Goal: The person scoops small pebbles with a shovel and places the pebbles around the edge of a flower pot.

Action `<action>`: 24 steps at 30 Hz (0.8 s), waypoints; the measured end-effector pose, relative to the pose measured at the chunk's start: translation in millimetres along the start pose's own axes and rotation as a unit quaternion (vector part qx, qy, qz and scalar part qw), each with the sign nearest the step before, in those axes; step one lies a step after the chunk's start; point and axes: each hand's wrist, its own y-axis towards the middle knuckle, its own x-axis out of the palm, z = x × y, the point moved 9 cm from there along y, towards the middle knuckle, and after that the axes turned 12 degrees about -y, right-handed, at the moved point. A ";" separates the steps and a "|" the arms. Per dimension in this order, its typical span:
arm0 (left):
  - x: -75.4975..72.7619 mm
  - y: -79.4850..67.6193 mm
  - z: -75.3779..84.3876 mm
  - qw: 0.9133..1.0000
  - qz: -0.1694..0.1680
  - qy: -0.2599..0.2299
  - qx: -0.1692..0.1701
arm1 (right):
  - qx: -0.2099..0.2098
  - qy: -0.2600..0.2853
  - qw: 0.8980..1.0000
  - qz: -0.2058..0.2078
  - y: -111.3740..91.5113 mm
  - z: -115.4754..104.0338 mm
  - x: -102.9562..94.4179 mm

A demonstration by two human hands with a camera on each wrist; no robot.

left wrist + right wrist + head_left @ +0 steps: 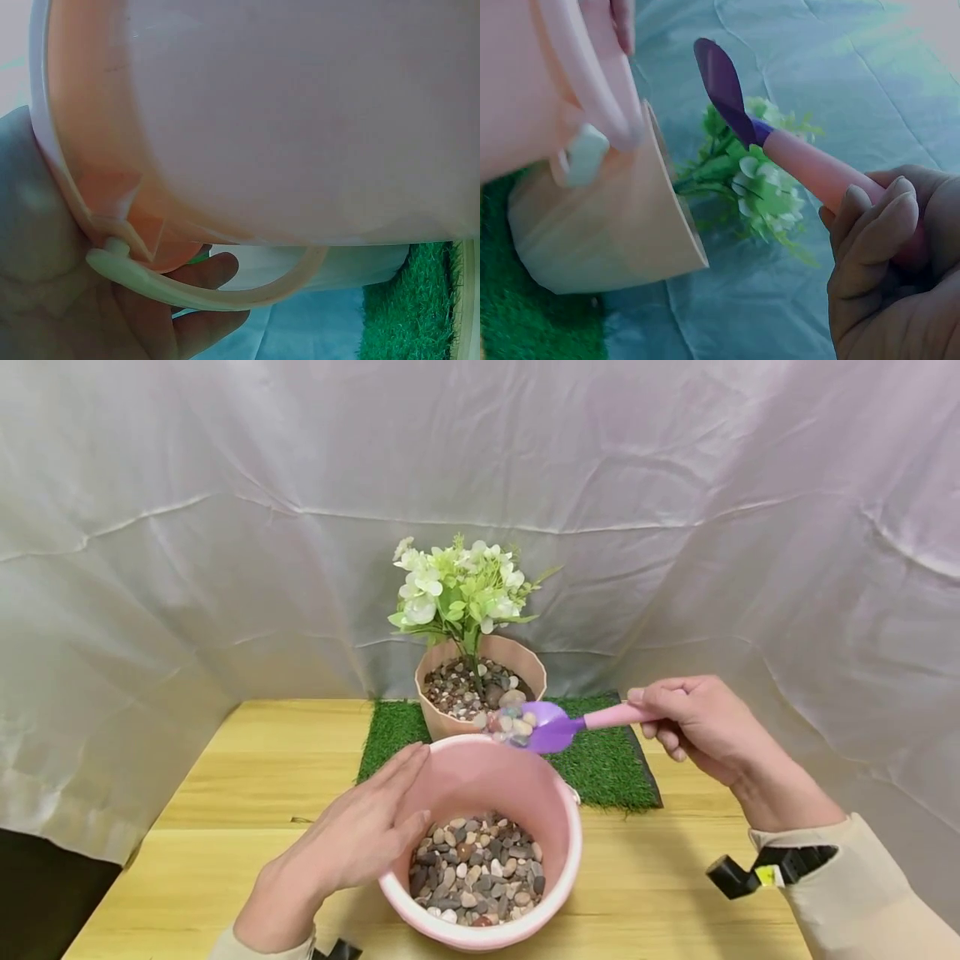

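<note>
My right hand (701,727) grips the pink handle of a small purple shovel (557,727); its fingers curl round the handle in the right wrist view. Pebbles (513,724), some blurred, lie on the blade, which is above the far rim of a pink bucket (573,852). Gray, white and brown pebbles (480,872) cover the bucket's bottom. My left hand (352,831) holds the bucket's left rim, thumb over the inner side and fingers outside. Near those fingers hangs the bucket's pale carrying handle (217,298). Behind the bucket stands a peach flowerpot (442,718), partly hidden.
White artificial flowers with green leaves (465,589) rise from the flowerpot, which has small stones and a few larger ones inside. Beneath it is a green artificial grass mat (607,772) on the wooden table (247,768). A gray cloth (300,560) hangs behind.
</note>
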 end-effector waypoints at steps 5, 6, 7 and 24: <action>0.4 -0.1 -0.1 1.000 0.001 -0.001 -0.001 | 0.002 -0.036 0.998 0.046 21.8 -7.1 -13.4; 0.5 -0.1 -0.2 1.000 0.000 -0.001 -0.001 | 0.002 -0.050 0.997 0.057 26.3 -8.4 -15.2; 0.6 -0.1 -0.2 1.000 0.001 -0.001 -0.002 | 0.002 -0.065 0.996 0.065 30.7 -9.5 -16.1; 1.6 -0.1 -2.6 1.000 -0.002 -0.010 -0.009 | 0.029 -0.152 0.984 0.088 62.2 -5.9 -3.7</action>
